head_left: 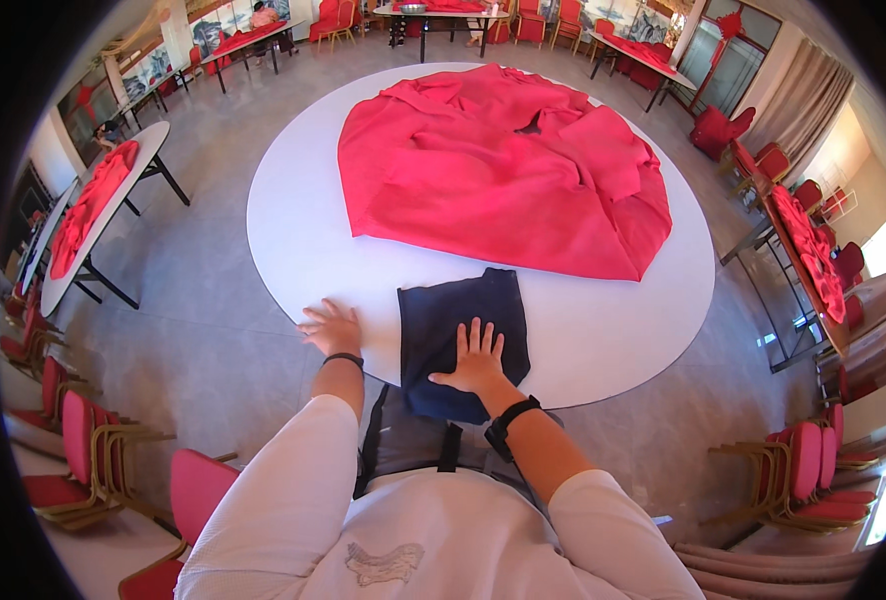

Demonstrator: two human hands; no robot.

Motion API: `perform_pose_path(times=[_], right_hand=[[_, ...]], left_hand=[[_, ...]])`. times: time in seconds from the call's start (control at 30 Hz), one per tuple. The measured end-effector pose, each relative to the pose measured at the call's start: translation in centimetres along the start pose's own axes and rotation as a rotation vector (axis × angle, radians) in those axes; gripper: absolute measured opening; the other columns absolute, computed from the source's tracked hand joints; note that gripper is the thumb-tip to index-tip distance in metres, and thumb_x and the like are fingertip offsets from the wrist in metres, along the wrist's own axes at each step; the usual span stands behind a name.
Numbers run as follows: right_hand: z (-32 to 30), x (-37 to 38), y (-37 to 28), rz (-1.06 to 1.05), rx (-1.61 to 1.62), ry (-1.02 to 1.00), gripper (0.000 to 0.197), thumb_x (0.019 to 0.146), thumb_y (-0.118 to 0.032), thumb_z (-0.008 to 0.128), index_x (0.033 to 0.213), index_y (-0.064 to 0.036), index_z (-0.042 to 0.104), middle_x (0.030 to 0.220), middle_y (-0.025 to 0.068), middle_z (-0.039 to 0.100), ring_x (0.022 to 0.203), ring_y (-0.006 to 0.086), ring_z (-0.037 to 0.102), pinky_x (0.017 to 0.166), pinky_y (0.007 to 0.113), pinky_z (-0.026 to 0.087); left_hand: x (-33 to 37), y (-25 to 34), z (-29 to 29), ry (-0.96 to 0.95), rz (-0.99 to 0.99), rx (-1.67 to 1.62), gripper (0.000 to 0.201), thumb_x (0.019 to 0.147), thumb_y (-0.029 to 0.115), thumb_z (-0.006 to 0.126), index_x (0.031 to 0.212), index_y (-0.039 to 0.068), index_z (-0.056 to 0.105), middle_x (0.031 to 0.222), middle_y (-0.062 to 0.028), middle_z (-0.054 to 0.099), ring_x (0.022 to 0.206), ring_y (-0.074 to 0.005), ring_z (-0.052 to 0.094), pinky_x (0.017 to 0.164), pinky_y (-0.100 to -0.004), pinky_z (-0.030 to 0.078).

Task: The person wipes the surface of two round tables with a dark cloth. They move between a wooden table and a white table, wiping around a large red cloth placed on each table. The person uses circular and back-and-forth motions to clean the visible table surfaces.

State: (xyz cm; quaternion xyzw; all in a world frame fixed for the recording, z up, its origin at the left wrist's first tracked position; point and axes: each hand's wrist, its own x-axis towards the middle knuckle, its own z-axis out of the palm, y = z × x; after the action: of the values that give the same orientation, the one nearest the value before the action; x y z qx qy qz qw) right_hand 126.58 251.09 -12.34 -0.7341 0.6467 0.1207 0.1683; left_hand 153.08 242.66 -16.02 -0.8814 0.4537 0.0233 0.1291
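Observation:
A dark navy cloth [433,325] lies spread at the near edge of a round white table [298,215], its lower end reaching over the rim. On it my right hand [476,362] rests flat with the fingers spread. To the left of the cloth, my left hand [333,328] lies open on the table's rim, touching no cloth. Beyond both hands a large red tablecloth [493,180] sits crumpled and partly gathered across the far part of the table.
Side tables with red cloths stand at the left [143,150] and right [823,310]. Stacked red chairs [78,440] are at the lower left, and more chairs [808,470] at the lower right. People are near the tables at the back.

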Motion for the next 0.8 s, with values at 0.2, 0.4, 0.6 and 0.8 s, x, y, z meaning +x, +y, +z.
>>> perform_pose_path(times=[0.2,0.4,0.6,0.8], right_hand=[[0.0,-1.1,2.8,-0.05,-0.002,-0.066,0.144,0.061,-0.083,0.071,0.164,-0.0136,0.0,0.171,0.0154,-0.008,0.157,0.0394,-0.005,0.119,0.067,0.0],[-0.4,-3.3,5.8,-0.025,-0.062,-0.158,0.155,0.053,-0.077,0.081,0.163,-0.0097,-0.005,0.169,0.0196,-0.011,0.156,0.0429,-0.005,0.117,0.072,0.006],[1.0,-4.8,6.5,-0.008,-0.129,-0.096,0.16,0.049,-0.071,0.087,0.162,-0.0046,-0.005,0.168,0.0236,-0.01,0.155,0.0469,-0.005,0.115,0.075,0.008],[2.0,-4.5,7.2,-0.058,-0.075,-0.013,0.159,0.049,-0.076,0.084,0.162,-0.005,-0.001,0.168,0.0241,-0.006,0.155,0.0476,-0.003,0.113,0.077,0.007]], left_hand=[[-0.8,0.2,0.1,-0.071,-0.037,-0.026,0.085,0.099,0.072,0.023,0.164,0.019,0.011,0.165,-0.0312,0.012,0.116,-0.0606,0.058,0.085,-0.0608,0.056],[-0.3,-0.3,0.4,-0.055,-0.011,0.005,0.085,0.099,0.071,0.023,0.164,0.017,0.01,0.163,-0.0328,0.014,0.089,-0.0546,0.07,0.057,-0.0465,0.061],[-0.7,0.0,0.0,-0.054,-0.014,-0.01,0.084,0.099,0.07,0.025,0.163,0.017,0.012,0.163,-0.0326,0.016,0.088,-0.0552,0.07,0.057,-0.0476,0.061],[-0.4,0.1,0.7,-0.003,-0.026,0.041,0.083,0.1,0.069,0.026,0.163,0.017,0.013,0.164,-0.0317,0.014,0.096,-0.0594,0.066,0.068,-0.0504,0.062]])
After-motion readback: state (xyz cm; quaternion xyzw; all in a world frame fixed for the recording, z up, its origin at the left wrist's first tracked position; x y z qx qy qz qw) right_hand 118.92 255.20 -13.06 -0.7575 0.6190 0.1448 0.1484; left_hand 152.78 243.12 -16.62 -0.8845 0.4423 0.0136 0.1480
